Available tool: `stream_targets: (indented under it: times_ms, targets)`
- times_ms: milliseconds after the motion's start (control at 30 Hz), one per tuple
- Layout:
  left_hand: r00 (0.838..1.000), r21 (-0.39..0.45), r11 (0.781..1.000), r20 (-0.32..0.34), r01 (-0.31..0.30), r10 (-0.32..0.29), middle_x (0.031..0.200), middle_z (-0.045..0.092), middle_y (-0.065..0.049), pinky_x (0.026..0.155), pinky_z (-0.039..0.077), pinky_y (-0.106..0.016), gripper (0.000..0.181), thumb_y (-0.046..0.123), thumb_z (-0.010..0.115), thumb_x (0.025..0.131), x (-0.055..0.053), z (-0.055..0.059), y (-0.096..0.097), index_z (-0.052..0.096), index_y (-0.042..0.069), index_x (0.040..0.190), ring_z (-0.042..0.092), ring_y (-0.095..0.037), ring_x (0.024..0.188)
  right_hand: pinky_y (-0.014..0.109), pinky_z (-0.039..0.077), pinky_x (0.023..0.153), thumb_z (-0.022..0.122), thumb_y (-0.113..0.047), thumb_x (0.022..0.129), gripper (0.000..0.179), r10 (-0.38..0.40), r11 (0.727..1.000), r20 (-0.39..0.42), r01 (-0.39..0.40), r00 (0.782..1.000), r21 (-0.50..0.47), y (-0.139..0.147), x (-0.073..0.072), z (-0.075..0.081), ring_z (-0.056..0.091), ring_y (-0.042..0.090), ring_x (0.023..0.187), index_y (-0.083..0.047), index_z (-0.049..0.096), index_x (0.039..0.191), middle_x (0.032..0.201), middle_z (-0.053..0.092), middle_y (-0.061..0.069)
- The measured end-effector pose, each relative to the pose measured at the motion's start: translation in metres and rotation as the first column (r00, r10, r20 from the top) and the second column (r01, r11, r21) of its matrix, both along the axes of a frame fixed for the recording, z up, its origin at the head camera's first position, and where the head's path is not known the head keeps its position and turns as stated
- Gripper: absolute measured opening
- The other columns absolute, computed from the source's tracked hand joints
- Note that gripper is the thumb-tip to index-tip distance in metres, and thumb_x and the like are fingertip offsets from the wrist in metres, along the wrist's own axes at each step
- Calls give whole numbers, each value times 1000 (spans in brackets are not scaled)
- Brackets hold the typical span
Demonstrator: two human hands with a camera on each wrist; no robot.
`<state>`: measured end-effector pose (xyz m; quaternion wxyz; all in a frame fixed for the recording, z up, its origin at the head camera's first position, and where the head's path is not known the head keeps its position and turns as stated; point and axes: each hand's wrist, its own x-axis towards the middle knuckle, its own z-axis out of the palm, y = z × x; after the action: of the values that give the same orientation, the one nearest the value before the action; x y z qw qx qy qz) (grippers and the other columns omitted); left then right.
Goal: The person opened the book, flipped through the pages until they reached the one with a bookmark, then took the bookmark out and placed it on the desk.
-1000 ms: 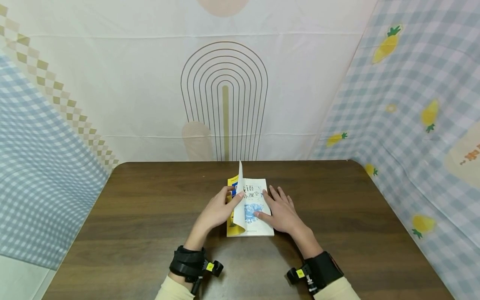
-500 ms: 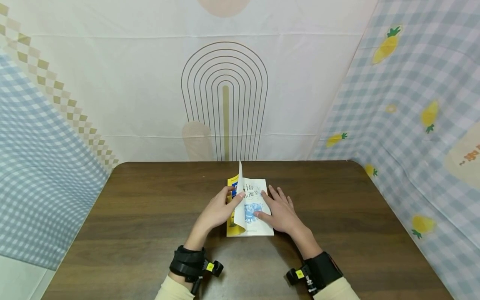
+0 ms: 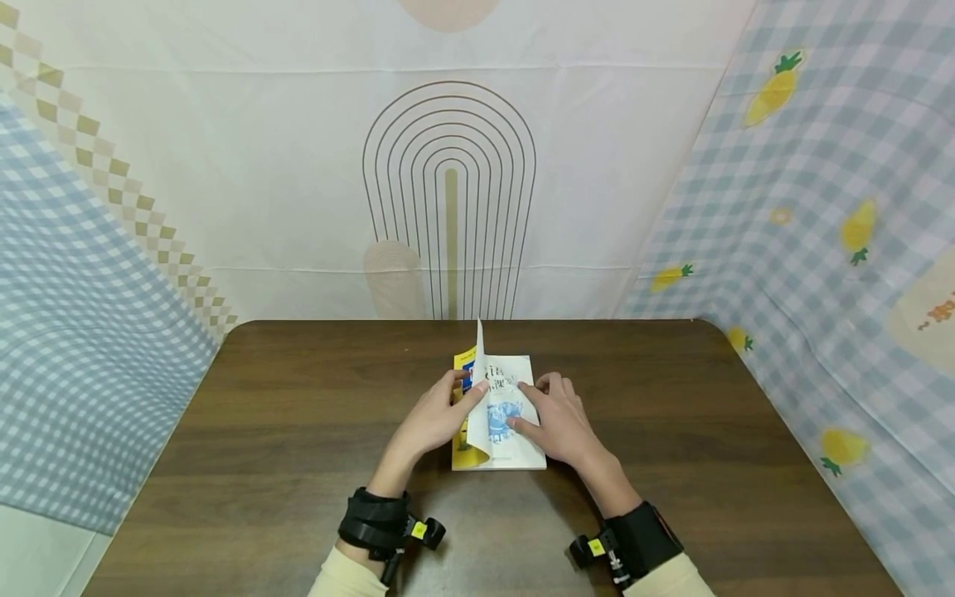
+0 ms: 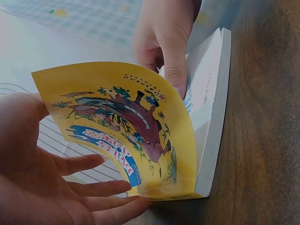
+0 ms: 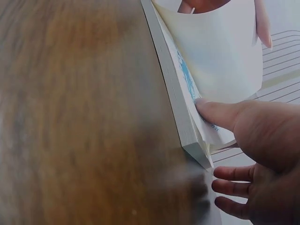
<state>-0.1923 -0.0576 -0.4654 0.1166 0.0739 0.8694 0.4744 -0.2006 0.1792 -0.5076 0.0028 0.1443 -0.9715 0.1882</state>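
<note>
A paperback book (image 3: 515,456) lies on the table with its front cover lifted. The cover's outside is yellow with a cartoon animal picture, seen in the left wrist view; its inner side (image 5: 220,51) is white. My left hand (image 3: 431,421) holds the raised cover (image 4: 180,126) at its free edge, thumb on the white side and fingers on the yellow side. Beneath is a white title page (image 5: 186,77) with black characters and a blue drawing. My right hand (image 3: 563,424) pinches that page near its right edge, thumb on top and index finger partly hidden under it.
The brown wooden table (image 3: 298,398) surrounds the book. Behind it hangs a white cloth (image 3: 283,166) with arch lines. Blue checked cloths hang on both sides, the right one (image 3: 791,249) with pineapples. Black straps with small cameras are on both wrists.
The right hand's fingers have curled in from lying spread, and the title page now bows slightly under them. The left hand and the raised cover have stayed in place.
</note>
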Motion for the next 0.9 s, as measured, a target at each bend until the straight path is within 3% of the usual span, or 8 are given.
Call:
stream_targets:
  times_ms: [167,333,633,767,900]
  targets:
    - [1000,-2,1000,-1,2,-2,156,50,-23,106,46,-63,79,66,48,106,0,0,0,46,6,156,55,-40,135,43,41,85,82,-43,94,69,5,1000,-20,-5,1000,-8,0,0,2,45,29,106,-9,61,150,119,53,14]
    - [1000,-4,1000,4,5,-5,154,52,-23,105,47,-62,78,66,48,106,0,-1,0,47,6,156,57,-38,132,41,40,85,81,-40,95,70,21,999,-12,-22,1000,-23,0,0,2,45,27,103,-6,58,152,115,57,12]
    - [1000,4,1000,3,15,-15,153,53,-24,104,48,-61,75,63,48,107,0,-1,0,46,6,156,58,-38,130,48,47,96,81,-33,96,69,27,988,1,-27,1000,-154,-2,-1,6,51,29,117,-4,55,153,137,66,16]
    - [1000,9,1000,3,18,-18,152,53,-24,104,48,-61,75,62,49,107,-1,-1,0,46,5,156,58,-38,130,55,47,106,79,-31,97,72,33,979,40,-24,999,-203,-2,0,8,53,34,133,-5,48,158,147,60,18]
    - [1000,9,1000,7,15,-16,153,54,-23,105,48,-61,75,63,50,107,-2,-1,0,46,6,156,59,-37,129,60,41,114,78,-29,98,78,47,973,60,-32,997,-229,-2,0,9,46,40,146,-8,40,163,159,49,20]
